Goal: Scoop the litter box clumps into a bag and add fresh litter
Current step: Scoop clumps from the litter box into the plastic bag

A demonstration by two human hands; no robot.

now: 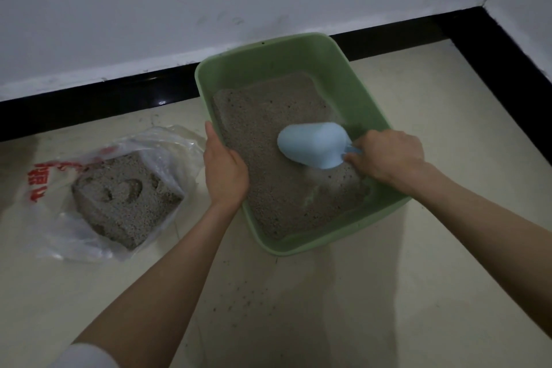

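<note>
Over the litter (286,194), right hand (388,155) grips scoop (313,143).

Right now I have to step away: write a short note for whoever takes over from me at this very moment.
Left hand grips the left rim of the green litter box. Right hand holds the handle of the blue scoop, turned bowl-down over the litter. The clear plastic bag lies open on the floor to the left, with litter in it. Stray grains lie scattered on the floor in front of the box. No clumps stand out; check before finishing. Whether fresh litter is all in, I cannot tell.
</note>
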